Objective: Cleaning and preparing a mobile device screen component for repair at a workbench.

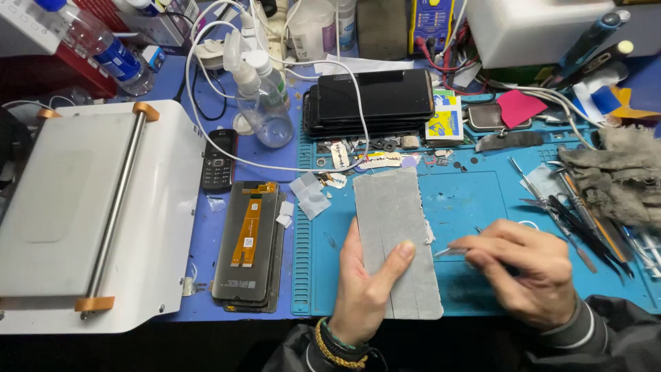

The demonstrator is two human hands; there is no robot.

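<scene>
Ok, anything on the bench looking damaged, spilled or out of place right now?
Nothing spilled. The grey panel in the left hand has a ragged white scrap sticking off its right edge, where the right hand points a thin tool. Torn white film scraps lie loose on the blue mat.

Head camera looks steeply down, close over the blue work mat (482,207).

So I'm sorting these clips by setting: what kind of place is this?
Probably a phone repair bench: a stack of phones, a loose screen panel with flex cable, and tweezers and picks on a blue work mat.
</scene>
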